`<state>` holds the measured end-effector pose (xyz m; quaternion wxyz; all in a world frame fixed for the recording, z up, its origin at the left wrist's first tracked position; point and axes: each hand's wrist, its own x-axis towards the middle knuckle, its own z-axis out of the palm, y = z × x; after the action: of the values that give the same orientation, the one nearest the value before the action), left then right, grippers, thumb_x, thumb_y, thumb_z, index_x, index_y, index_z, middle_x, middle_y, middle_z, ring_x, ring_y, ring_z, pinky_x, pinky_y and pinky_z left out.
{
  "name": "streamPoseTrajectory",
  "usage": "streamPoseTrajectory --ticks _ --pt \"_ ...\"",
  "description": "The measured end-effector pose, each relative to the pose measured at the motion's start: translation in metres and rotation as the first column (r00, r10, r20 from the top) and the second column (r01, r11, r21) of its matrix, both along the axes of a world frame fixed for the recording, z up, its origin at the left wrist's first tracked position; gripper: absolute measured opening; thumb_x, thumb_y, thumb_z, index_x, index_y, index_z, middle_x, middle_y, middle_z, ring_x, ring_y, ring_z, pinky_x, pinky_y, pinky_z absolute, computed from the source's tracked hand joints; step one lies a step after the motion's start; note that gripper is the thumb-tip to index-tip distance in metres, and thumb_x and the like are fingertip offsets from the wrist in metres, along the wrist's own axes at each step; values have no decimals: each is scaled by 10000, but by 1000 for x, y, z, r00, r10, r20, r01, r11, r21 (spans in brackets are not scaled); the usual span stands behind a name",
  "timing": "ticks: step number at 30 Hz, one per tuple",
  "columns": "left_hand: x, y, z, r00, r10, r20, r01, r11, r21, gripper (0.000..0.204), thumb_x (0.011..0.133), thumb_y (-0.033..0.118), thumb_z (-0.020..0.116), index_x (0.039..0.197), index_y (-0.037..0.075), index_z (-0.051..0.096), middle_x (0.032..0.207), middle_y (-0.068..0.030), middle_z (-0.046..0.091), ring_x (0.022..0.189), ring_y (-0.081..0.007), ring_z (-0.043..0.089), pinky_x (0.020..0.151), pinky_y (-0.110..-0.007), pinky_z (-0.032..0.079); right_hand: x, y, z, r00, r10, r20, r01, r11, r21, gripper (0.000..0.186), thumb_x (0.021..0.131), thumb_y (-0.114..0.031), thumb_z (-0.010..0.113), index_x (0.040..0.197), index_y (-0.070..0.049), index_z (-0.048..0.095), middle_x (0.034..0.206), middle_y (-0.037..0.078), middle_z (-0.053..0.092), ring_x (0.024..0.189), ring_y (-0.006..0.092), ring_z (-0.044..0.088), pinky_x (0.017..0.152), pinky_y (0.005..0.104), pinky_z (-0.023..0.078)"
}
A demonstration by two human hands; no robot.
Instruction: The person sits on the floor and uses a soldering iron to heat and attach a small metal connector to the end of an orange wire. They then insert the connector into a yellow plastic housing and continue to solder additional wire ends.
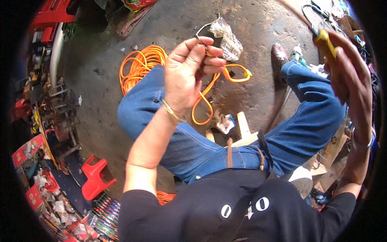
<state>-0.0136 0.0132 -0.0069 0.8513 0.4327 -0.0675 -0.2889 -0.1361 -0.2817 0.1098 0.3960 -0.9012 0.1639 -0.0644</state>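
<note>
My left hand (187, 68) is raised over the floor in front of me, thumb and fingers pinched on the end of an orange cable (209, 54). A small dark piece shows at the fingertips; its kind is hard to make out. Off to the right, my right hand (351, 70) is closed round a yellow-handled tool (323, 40), which looks like a screwdriver pointing up and left. Beyond my left knee lies a coil of orange cable (139, 64). A loop of cable with a yellow connector (247, 74) hangs beside my left hand.
A clear plastic bag (227, 40) lies on the concrete floor ahead. Between my legs are pale wooden pieces (244, 127). At left stand a red plastic stool (96, 177) and cluttered shelves (44, 161). A brown shoe (279, 56) and mixed clutter are at right.
</note>
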Motion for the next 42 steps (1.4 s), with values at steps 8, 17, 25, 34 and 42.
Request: streamPoseTrajectory --ticks 8,17,25,34,42 --pt "17 12 -8 986 -6 -168 1 999 -32 197 968 121 524 1089 5 628 999 -142 690 759 -128 686 659 -231 581 -41 5 10 910 389 -140 -414 864 -286 549 650 88 680 1177 -49 611 1072 136 662 986 258 656 856 348 520" --pt "0 12 -15 972 47 -231 -24 995 102 195 929 123 605 1079 15 666 910 -83 692 682 -61 628 607 -184 529 -43 25 -1 899 431 -82 -435 852 -290 565 636 102 706 1170 -67 627 973 136 652 881 276 661 762 347 530" --pt "-15 14 -21 956 17 -293 -15 1000 11 209 923 157 623 1078 21 660 869 -63 686 650 -53 621 554 -183 535 -44 35 7 880 472 -42 -461 831 -311 546 641 88 723 1157 -68 636 930 133 640 821 275 657 711 343 533" --pt "-16 15 -19 958 22 -285 -22 1000 3 184 925 163 620 1045 32 667 845 -55 685 648 -71 631 550 -185 539 -47 39 12 880 473 -45 -460 826 -324 549 636 85 723 1157 -64 637 907 133 638 786 271 653 681 342 527" --pt "-15 16 -18 954 25 -299 -30 999 -13 172 934 145 602 1050 35 666 870 -70 688 663 -79 638 572 -194 555 -43 40 20 865 495 -81 -491 801 -343 607 647 112 692 1223 -63 614 1005 152 639 889 273 647 771 339 521"
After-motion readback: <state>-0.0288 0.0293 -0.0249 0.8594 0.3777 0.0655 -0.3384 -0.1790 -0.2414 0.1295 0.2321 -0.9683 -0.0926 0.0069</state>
